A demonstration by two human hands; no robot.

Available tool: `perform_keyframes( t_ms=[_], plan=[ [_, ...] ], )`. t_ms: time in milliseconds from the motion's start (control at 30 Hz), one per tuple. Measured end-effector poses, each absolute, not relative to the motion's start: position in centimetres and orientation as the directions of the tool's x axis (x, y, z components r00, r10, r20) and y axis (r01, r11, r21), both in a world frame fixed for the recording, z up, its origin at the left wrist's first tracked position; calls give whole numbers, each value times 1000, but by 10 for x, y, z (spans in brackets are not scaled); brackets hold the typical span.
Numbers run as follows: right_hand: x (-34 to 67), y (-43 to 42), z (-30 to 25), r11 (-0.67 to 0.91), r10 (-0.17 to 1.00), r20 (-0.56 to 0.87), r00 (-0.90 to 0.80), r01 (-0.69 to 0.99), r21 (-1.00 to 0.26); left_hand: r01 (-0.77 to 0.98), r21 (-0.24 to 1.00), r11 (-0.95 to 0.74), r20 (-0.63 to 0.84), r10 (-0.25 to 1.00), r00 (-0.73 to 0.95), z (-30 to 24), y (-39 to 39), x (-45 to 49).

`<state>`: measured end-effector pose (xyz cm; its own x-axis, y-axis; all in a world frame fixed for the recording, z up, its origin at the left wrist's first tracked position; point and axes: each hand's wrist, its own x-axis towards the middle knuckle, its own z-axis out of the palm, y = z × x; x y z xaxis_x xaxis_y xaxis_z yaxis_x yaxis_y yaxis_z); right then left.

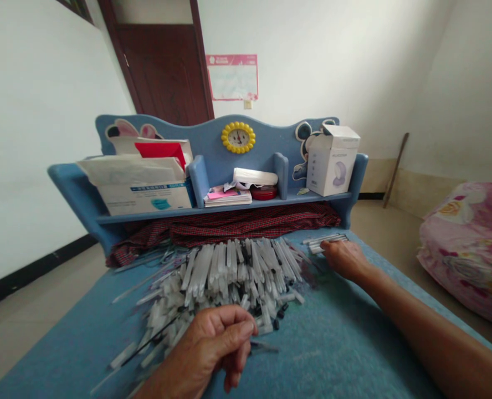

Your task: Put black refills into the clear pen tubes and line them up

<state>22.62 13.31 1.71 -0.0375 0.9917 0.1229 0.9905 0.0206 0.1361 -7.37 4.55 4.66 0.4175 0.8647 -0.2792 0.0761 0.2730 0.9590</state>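
My left hand hovers over the near side of a heap of translucent pen barrels and caps. Its thumb presses against the curled forefinger; whatever may be between them is hidden. A greyish, blurred slim piece shows just past those fingers. Off to the right, my right hand is closed at a small row of white pens, its fingertips against the end of one pen. Dark refills stick out of the heap's left part, and small black plugs lie at its right edge.
Behind the heap, a checked cloth lies beneath the blue shelf. On that shelf stand a mask box, a stack of papers, a red round tin and a white carton. The blue tabletop ends at the right.
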Motion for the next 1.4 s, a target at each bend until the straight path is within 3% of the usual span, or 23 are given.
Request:
perform_keyframes(
  t_ms=[400,600,700,767,833,900,967,1033,1133,1233,1400],
  plan=[
    [201,127,7,39,985,166,-41,999,16,92,957,276,-288,850,441,48,48,-75],
    [207,128,11,2,971,236,29,992,-130,104,962,251,-271,864,425,49,48,-74],
    [208,125,19,27,960,277,36,975,-220,142,974,178,-222,886,408,44,48,-75],
    [204,119,25,131,958,285,-42,944,-301,232,973,-7,-79,929,360,39,49,-76],
    [196,109,29,326,932,293,-213,846,-423,386,842,-378,275,915,295,36,47,-78],
    [185,97,32,504,863,310,-398,691,-518,542,457,-705,672,673,310,34,44,-80],
    [174,84,35,595,799,304,-519,610,-523,598,81,-798,810,402,427,35,40,-80],
    [163,72,37,660,740,297,-604,564,-497,584,-116,-803,793,279,541,35,37,-79],
    [152,61,38,738,660,309,-685,514,-437,581,-226,-781,749,242,617,29,36,-77],
    [147,56,38,764,626,314,-713,483,-428,554,-231,-800,710,250,658,19,40,-76],
    [156,68,36,662,701,273,-659,457,-594,532,-140,-835,686,306,660,18,44,-77]
  ],
)
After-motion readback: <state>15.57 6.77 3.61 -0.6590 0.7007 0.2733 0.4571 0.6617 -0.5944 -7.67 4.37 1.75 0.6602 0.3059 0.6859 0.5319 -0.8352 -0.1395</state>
